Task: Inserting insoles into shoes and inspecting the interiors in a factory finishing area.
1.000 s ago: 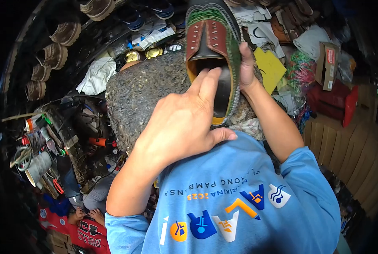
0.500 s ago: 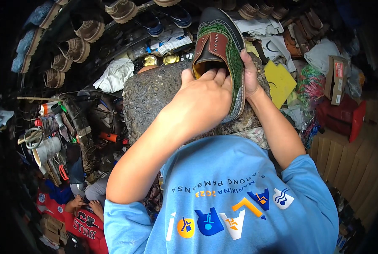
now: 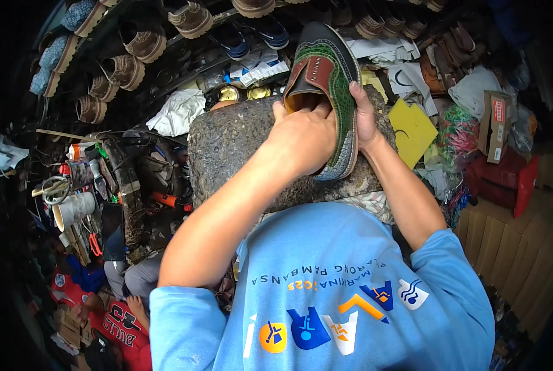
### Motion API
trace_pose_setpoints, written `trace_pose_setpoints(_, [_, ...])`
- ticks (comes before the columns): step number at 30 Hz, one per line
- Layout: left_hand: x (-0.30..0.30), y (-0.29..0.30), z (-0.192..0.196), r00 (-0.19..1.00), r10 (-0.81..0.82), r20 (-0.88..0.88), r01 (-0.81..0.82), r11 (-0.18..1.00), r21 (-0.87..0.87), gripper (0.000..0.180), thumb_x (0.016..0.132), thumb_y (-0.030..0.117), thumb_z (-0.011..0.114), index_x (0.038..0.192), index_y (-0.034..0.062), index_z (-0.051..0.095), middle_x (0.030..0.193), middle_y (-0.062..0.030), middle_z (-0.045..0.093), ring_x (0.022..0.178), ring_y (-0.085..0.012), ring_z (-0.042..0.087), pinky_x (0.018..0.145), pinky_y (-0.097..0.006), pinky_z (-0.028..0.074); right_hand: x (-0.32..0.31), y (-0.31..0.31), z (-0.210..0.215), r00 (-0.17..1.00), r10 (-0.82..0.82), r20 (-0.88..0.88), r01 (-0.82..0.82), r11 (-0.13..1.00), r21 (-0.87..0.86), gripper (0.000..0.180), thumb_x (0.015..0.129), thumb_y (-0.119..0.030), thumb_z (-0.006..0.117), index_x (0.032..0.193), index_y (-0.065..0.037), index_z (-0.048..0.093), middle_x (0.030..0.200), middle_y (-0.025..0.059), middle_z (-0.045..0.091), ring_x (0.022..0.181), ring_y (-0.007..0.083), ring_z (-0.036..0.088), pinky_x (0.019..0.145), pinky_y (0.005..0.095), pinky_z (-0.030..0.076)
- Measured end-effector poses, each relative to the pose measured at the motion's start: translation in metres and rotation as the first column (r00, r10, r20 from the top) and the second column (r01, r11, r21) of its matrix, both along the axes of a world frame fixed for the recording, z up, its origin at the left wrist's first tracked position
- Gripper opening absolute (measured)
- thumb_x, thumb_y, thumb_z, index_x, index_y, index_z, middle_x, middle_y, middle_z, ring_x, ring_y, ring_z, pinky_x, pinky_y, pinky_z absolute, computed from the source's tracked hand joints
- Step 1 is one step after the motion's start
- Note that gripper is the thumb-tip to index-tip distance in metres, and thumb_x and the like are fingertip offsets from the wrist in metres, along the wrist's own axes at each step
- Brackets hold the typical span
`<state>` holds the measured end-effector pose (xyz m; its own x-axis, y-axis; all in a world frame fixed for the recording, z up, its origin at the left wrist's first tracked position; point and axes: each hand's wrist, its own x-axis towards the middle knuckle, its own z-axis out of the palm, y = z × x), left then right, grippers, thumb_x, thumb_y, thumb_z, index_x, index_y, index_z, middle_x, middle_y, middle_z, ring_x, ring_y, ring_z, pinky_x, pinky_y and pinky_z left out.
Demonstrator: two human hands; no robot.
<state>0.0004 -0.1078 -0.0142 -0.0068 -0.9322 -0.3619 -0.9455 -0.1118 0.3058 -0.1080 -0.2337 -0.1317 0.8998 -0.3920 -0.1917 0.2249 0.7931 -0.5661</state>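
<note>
A multicoloured lace-up shoe (image 3: 317, 69) with a black toe, a brown-red lace panel and green textured sides is held over a dark stone block (image 3: 227, 139), toe pointing away from me. It has no laces in its eyelets. My left hand (image 3: 301, 136) reaches into the foot opening, fingers hidden inside and thumb at the rim. My right hand (image 3: 364, 114) grips the shoe's right side, thumb up along the edge and the other fingers out of sight behind it.
Rows of brown shoes (image 3: 143, 42) line the far left shelf. Crumpled white paper (image 3: 177, 112) lies left of the block, yellow sheets (image 3: 412, 131) right of it. Tools and a white cylinder (image 3: 73, 210) clutter the left. A person in red (image 3: 122, 334) sits at lower left.
My left fingers sit slightly deeper in the shoe's opening. The whole view has shifted a little, so the shoe and surroundings appear lower and farther right. Both hands still hold the shoe.
</note>
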Motion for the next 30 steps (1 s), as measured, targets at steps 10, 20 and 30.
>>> trace_pose_setpoints(10, [0.017,0.054,0.038,0.772,0.19,-0.607,-0.355,0.92,-0.165,0.035,0.084,0.0,0.073,0.119,-0.0005,0.071,0.11,-0.0195,0.076,0.108,-0.0298,0.073,0.094,-0.048,0.056,-0.003,-0.004,-0.012,0.999,-0.023,0.049,0.021,0.999,0.045,0.082,0.093,-0.06,0.068,0.149,-0.003,0.049,0.138,0.0149,0.064,0.125,0.0257,0.064,0.109,0.0429,0.052])
trace_pose_setpoints(20, [0.03,0.109,0.004,-0.574,0.043,-0.818,-0.724,0.44,0.531,0.04,0.1,0.006,0.066,0.137,-0.006,0.057,0.125,-0.0275,0.07,0.107,-0.0322,0.075,0.097,-0.044,0.059,-0.002,-0.002,0.006,0.999,0.016,0.04,-0.017,0.999,0.034,0.088,0.092,-0.067,0.065,0.15,-0.003,0.048,0.142,0.0164,0.061,0.127,0.0291,0.062,0.111,0.0463,0.05])
trace_pose_setpoints(30, [0.017,0.101,0.003,-0.473,0.045,-0.88,-0.828,0.32,0.461,0.03,0.086,-0.004,0.081,0.112,-0.0056,0.066,0.102,-0.0221,0.076,0.091,-0.0252,0.076,0.081,-0.035,0.063,0.001,-0.002,-0.005,1.0,-0.027,0.009,0.026,0.998,0.061,0.079,0.094,-0.06,0.068,0.146,-0.002,0.052,0.138,0.0155,0.064,0.123,0.0259,0.065,0.109,0.0425,0.051])
